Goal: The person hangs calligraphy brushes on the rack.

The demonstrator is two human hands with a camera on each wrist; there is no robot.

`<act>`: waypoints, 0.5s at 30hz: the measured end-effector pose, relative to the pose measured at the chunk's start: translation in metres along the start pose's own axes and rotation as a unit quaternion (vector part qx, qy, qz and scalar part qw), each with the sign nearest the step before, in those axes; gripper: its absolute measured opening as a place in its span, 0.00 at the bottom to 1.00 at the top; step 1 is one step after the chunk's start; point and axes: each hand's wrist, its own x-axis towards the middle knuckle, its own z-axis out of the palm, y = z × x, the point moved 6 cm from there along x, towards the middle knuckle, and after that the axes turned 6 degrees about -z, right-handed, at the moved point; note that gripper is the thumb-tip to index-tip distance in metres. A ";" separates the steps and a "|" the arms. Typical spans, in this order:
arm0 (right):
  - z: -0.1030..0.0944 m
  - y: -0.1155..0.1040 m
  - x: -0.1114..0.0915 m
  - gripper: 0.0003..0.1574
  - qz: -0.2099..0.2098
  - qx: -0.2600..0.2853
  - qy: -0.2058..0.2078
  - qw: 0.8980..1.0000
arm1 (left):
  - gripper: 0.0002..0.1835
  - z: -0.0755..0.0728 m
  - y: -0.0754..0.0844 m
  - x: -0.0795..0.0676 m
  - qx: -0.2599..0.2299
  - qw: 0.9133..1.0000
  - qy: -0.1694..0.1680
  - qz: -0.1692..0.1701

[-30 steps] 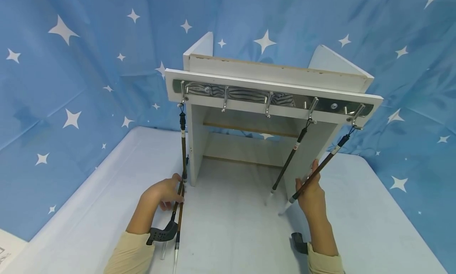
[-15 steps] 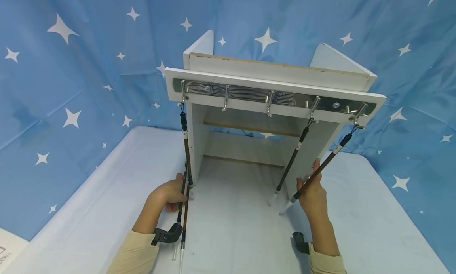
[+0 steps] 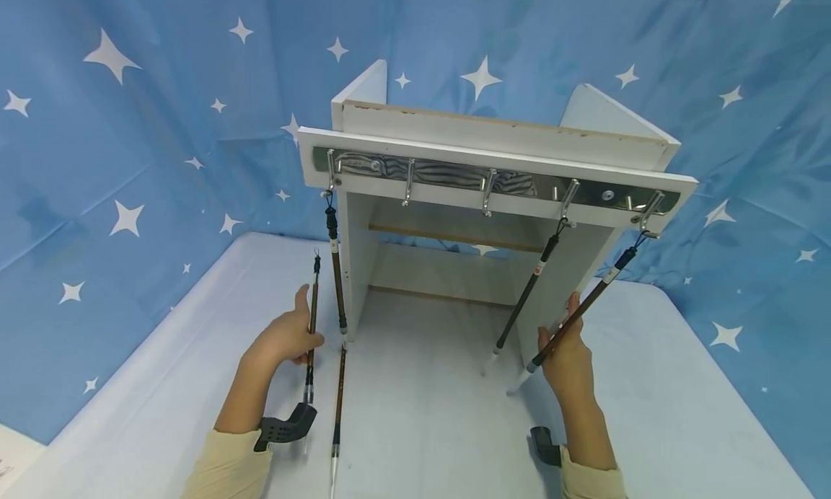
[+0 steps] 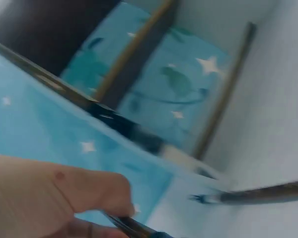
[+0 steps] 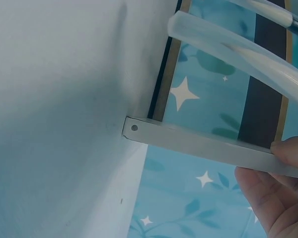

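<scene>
My left hand [image 3: 284, 337] pinches a dark-handled calligraphy brush [image 3: 314, 297] just left of the white rack; its looped end points away from me. In the left wrist view, the thumb and a finger [image 4: 104, 191] close on this brush [image 4: 134, 228]. Another calligraphy brush [image 3: 340, 394] lies on the table to the right of that hand. My right hand [image 3: 568, 358] grips the front edge of the rack's right side panel [image 5: 198, 144], thumb on one face and fingers on the other. Nearby hang two capped brushes, one brush [image 3: 584, 304] passing in front of that hand.
The white rack [image 3: 506, 135] carries a metal strip of several hooks [image 3: 410, 182]. One brush [image 3: 336, 268] hangs from its leftmost hook, another [image 3: 529, 293] from the second hook from the right. A star-patterned blue curtain [image 3: 162, 124] stands behind the white table [image 3: 415, 427].
My left hand has drawn one brush leftward, away from the brush lying on the table. The brush on the leftmost hook has swung slightly. My right hand keeps its hold on the panel.
</scene>
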 end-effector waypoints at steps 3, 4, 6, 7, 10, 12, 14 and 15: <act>-0.001 0.000 0.000 0.52 0.002 -0.002 0.001 1.000 | 0.50 -0.023 0.009 -0.010 0.006 0.997 0.067 0.039; -0.001 0.000 0.001 0.52 0.001 -0.001 0.003 1.000 | 0.49 -0.031 0.013 -0.015 0.008 0.994 0.096 0.054; -0.002 0.000 0.002 0.53 0.002 0.002 0.004 1.000 | 0.46 -0.046 0.021 -0.026 0.005 0.985 0.155 0.078; -0.002 0.000 0.003 0.53 0.005 0.002 0.001 1.000 | 0.45 -0.053 0.026 -0.032 0.001 0.979 0.185 0.089; 0.000 0.001 0.004 0.53 0.024 0.002 -0.016 1.000 | 0.41 -0.068 0.038 -0.052 -0.013 0.956 0.268 0.121; 0.002 0.003 0.004 0.52 0.046 0.002 -0.031 0.998 | 0.40 -0.074 0.046 -0.066 -0.026 0.941 0.307 0.142; 0.003 0.004 0.003 0.51 0.065 0.005 -0.043 0.997 | 0.38 -0.076 0.052 -0.080 -0.037 0.928 0.331 0.168; 0.004 0.004 0.002 0.51 0.073 0.005 -0.048 0.996 | 0.38 -0.077 0.055 -0.086 -0.043 0.923 0.337 0.179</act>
